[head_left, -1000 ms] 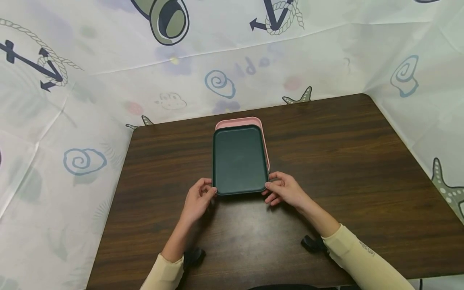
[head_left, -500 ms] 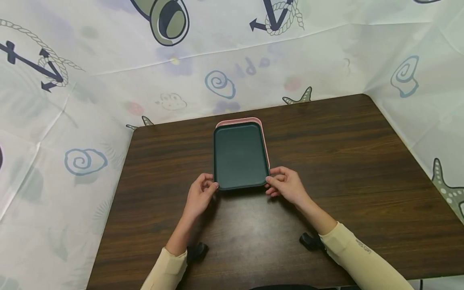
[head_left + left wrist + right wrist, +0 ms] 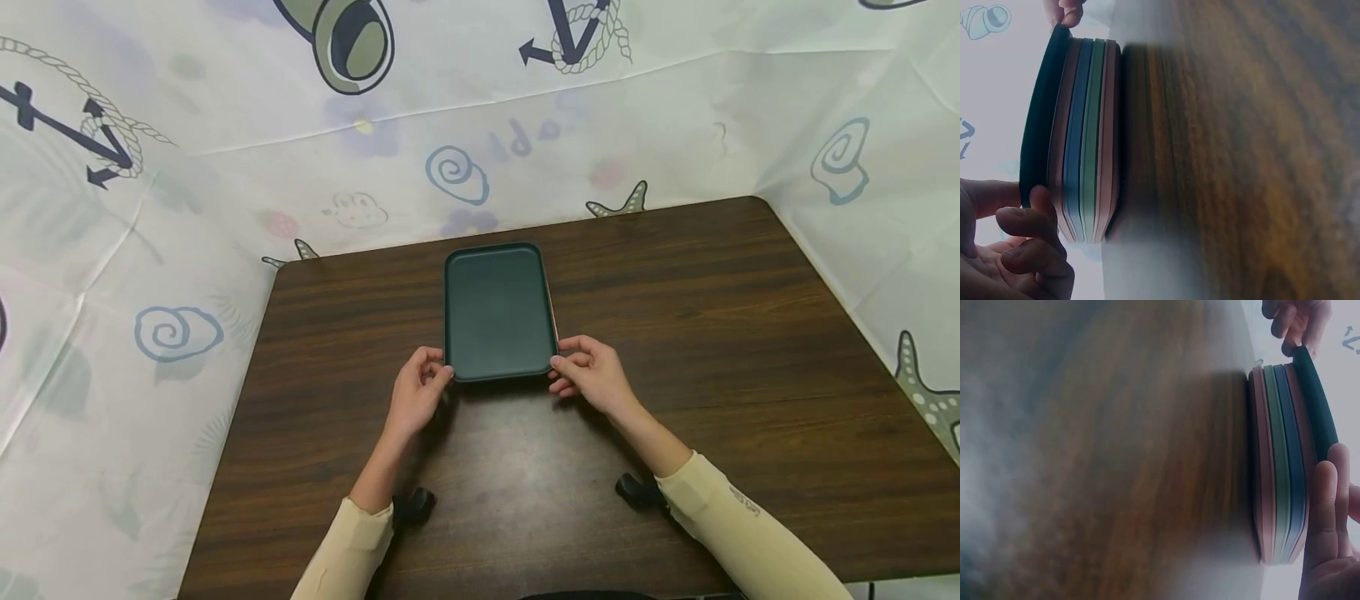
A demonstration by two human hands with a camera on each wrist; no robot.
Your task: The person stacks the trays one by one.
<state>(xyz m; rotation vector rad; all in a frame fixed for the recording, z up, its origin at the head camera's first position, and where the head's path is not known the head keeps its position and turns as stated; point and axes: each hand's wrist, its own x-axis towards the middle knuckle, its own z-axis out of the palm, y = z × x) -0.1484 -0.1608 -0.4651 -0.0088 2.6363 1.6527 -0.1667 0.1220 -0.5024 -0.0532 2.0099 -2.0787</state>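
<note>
A dark green rectangular tray (image 3: 498, 312) lies over a stack of trays at the middle back of the table. My left hand (image 3: 417, 392) pinches its near left corner between thumb and fingers. At the near right corner my right hand (image 3: 596, 375) pinches it too. In the left wrist view, a pink tray (image 3: 1063, 125), a blue tray (image 3: 1078, 125), a light green tray (image 3: 1092, 125) and another pink tray (image 3: 1108, 125) are stacked under it. Seen by the right wrist camera, the dark green tray (image 3: 1315, 400) sits slightly tilted against the stack; whether it fully touches I cannot tell.
The stack rests on a dark wood-grain table (image 3: 697, 333), close to its back edge. White cloth (image 3: 525, 167) with sea-themed prints hangs behind and at both sides. Dark wrist-worn devices (image 3: 414, 507) show below both forearms.
Both hands have moved the dark green tray away from me, toward the back. The pink rim that showed behind it is now covered, with only a thin line at the right side.
</note>
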